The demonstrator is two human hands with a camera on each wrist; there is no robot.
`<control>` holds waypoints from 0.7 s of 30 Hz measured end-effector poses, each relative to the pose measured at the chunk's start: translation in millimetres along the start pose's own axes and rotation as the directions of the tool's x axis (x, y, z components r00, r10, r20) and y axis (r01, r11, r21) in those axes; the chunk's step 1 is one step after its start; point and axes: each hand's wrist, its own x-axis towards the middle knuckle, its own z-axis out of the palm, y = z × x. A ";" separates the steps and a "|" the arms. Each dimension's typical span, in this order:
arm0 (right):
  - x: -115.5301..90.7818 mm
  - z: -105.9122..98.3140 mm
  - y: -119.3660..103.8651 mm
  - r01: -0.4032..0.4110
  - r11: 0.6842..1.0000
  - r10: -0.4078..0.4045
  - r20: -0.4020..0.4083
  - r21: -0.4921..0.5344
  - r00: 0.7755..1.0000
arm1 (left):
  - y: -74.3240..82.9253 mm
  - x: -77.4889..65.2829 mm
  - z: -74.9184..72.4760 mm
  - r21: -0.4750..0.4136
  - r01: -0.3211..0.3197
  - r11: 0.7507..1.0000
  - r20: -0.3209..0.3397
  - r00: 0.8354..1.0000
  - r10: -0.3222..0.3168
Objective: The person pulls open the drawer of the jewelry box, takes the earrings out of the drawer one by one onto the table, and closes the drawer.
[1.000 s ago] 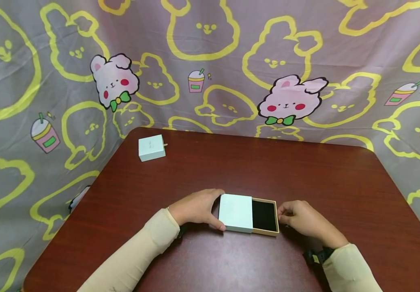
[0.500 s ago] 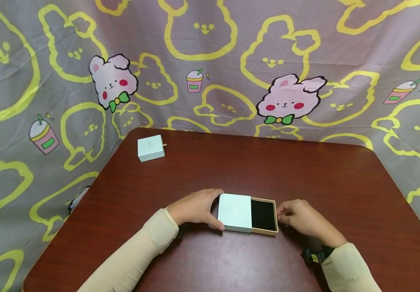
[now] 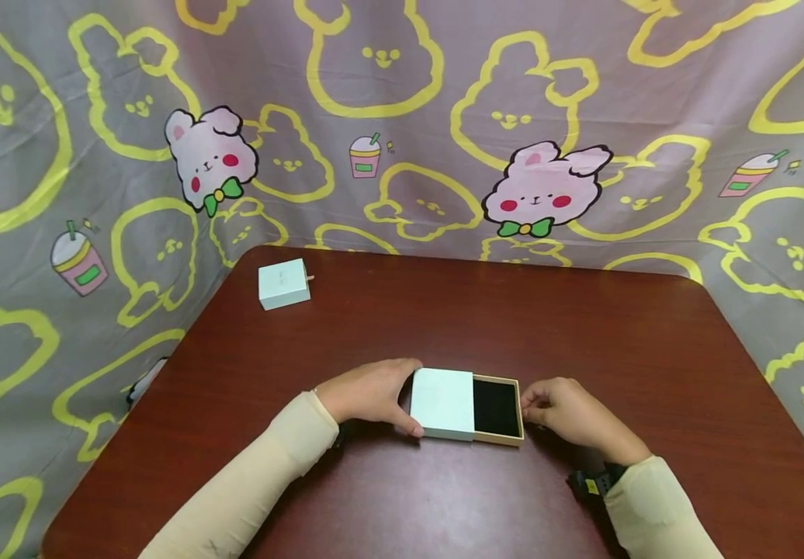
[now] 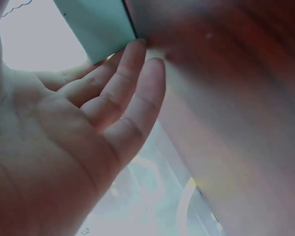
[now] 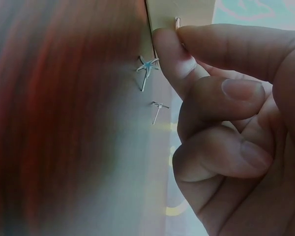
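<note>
A pale mint slide-out jewelry box [image 3: 441, 402] lies flat on the brown table, its tan drawer [image 3: 498, 442] partly pulled out to the right and showing a black lining [image 3: 496, 405]. My left hand [image 3: 367, 394] grips the sleeve's left end, thumb at the near corner and fingers at the far one. At the drawer's right end, my right hand [image 3: 570, 411] pinches a small pull tab [image 5: 178, 22] between thumb and index finger, other fingers curled. Below those fingers in the right wrist view lie two stud earrings, a blue-green starfish one [image 5: 147, 65] and a second one [image 5: 160, 105].
A smaller mint box [image 3: 284, 284] with a short tab on its right side stands at the table's back left. Patterned cloth [image 3: 430, 101] with cartoon rabbits hangs around the back and sides of the table [image 3: 388, 310].
</note>
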 end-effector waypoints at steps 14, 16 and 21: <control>0.6 -0.6 -1.6 -0.010 1.000 0.010 0.002 0.004 1.000 | -0.7 0.1 -2.5 0.012 -0.015 1.000 0.021 1.000 0.015; 0.8 -0.4 -1.2 -0.008 1.000 0.008 0.003 0.008 1.000 | -0.3 -0.2 -3.0 0.012 -0.016 1.000 0.020 1.000 0.015; 0.3 0.0 -0.5 0.000 1.000 -0.001 0.004 0.018 1.000 | 0.4 -0.5 -3.3 0.021 -0.012 1.000 0.020 1.000 0.012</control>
